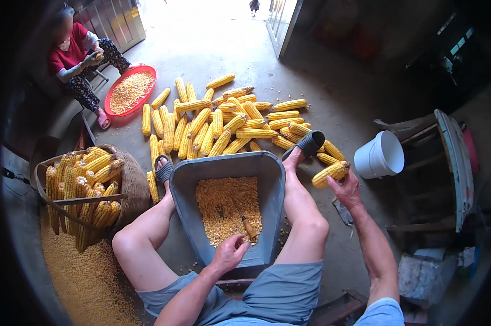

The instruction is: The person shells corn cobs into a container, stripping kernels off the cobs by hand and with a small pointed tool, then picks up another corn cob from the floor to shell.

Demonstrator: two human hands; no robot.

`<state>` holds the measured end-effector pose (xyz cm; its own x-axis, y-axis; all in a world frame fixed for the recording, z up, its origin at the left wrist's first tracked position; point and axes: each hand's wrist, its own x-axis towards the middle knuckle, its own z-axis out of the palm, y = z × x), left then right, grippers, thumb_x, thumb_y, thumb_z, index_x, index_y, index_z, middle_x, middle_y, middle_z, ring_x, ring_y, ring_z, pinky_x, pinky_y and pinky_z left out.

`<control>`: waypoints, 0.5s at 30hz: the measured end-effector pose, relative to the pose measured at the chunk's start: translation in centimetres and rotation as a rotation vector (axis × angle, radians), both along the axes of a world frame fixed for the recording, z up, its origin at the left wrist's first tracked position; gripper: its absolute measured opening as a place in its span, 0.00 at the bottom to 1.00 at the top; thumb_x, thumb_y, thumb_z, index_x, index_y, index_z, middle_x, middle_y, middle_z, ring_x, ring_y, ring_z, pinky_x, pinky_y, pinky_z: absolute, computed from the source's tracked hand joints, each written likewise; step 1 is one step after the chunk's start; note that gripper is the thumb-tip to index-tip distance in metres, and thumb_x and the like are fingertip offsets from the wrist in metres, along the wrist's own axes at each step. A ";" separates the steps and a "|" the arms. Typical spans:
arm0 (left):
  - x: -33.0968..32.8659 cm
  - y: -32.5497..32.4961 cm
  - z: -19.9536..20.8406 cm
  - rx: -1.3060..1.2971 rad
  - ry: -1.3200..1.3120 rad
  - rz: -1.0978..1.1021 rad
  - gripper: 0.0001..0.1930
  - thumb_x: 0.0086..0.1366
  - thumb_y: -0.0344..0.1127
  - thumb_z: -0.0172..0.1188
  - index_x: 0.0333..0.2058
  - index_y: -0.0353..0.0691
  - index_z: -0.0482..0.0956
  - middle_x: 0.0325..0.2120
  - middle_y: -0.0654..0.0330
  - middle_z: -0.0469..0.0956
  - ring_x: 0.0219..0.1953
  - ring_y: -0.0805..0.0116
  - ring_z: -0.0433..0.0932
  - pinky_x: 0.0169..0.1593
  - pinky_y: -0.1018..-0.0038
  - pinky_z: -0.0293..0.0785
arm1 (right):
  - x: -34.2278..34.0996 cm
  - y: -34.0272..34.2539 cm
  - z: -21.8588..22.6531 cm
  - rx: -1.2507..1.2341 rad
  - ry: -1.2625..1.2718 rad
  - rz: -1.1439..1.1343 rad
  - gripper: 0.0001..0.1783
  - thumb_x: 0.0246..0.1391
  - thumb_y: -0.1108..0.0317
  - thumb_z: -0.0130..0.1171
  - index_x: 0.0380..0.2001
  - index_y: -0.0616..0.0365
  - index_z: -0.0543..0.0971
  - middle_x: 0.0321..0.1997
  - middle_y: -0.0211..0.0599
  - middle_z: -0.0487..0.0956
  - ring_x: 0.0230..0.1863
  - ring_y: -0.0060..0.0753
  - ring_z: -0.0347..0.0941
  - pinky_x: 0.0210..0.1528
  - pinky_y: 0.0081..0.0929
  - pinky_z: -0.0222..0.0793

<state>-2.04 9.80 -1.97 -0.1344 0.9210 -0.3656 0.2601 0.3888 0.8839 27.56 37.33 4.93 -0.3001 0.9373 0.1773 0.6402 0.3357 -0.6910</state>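
My right hand [346,187] is closed around an ear of corn [331,174], held out beside my right knee. Between my legs sits a grey plastic tub [188,217] with loose corn kernels [226,190] in its bottom. Over the tub's near edge hangs my left hand [230,253], fingers loosely curled, thumb apart, nothing visible in them. Just beyond its fingertips a wooden-handled tool [249,227] with a thin metal shaft lies on the kernels. Many ears of corn [202,130] lie heaped on the floor past the tub.
To the left stands a woven basket [134,182] full of corn ears, beside spilled kernels [82,277]. Another person [74,54] sits far left, by a red basin [151,89] of kernels. A white bucket [368,157] and wooden furniture [452,168] are at right.
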 end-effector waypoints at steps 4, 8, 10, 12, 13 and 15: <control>-0.9 0.4 2.5 0.291 0.074 0.125 0.22 0.62 0.40 0.61 0.50 0.32 0.73 0.39 0.51 0.76 0.40 0.62 0.78 0.46 0.69 0.74 | -6.4 -5.5 6.0 -0.296 0.325 0.160 0.21 0.52 0.67 0.64 0.47 0.63 0.72 0.41 0.35 0.78 0.41 0.24 0.75 0.44 0.25 0.73; -0.9 -0.1 3.1 0.344 -0.084 0.173 0.25 0.65 0.43 0.59 0.54 0.32 0.68 0.45 0.50 0.73 0.45 0.63 0.75 0.50 0.70 0.72 | -12.0 -10.8 5.3 -0.703 0.456 0.280 0.23 0.54 0.63 0.63 0.50 0.62 0.71 0.37 0.31 0.76 0.35 0.22 0.74 0.35 0.21 0.73; -0.7 -0.4 4.5 0.268 -0.263 0.128 0.25 0.67 0.47 0.57 0.53 0.33 0.69 0.41 0.54 0.76 0.42 0.68 0.76 0.47 0.71 0.73 | -14.1 -13.6 3.2 -0.832 0.464 0.269 0.23 0.56 0.60 0.62 0.49 0.63 0.73 0.37 0.32 0.77 0.34 0.22 0.74 0.33 0.21 0.73; -1.1 -1.5 2.9 0.137 -0.413 0.142 0.24 0.67 0.48 0.56 0.52 0.34 0.70 0.38 0.56 0.76 0.38 0.70 0.77 0.44 0.73 0.74 | -16.2 -16.1 -1.4 -0.974 0.533 0.265 0.24 0.57 0.54 0.60 0.47 0.64 0.75 0.37 0.33 0.79 0.33 0.22 0.75 0.32 0.20 0.74; -1.4 -2.4 1.9 0.005 -0.569 0.148 0.24 0.67 0.49 0.56 0.51 0.34 0.70 0.35 0.58 0.77 0.35 0.71 0.77 0.40 0.74 0.75 | -17.6 -17.2 -2.1 -0.920 0.435 0.258 0.23 0.58 0.52 0.59 0.43 0.64 0.76 0.35 0.33 0.79 0.34 0.20 0.75 0.33 0.20 0.74; -0.8 -2.7 1.1 -0.152 -0.765 0.328 0.22 0.69 0.52 0.49 0.47 0.38 0.70 0.28 0.58 0.76 0.23 0.69 0.78 0.25 0.71 0.77 | -18.0 -17.8 -6.5 -1.025 0.394 0.181 0.24 0.59 0.50 0.57 0.40 0.65 0.77 0.34 0.33 0.79 0.36 0.20 0.76 0.32 0.18 0.73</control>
<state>-2.84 7.07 -0.89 -0.0512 0.8123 -0.5810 -0.5357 0.4686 0.7024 9.58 19.55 -1.55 -0.5405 0.6430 -0.5426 0.3146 -0.4437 -0.8391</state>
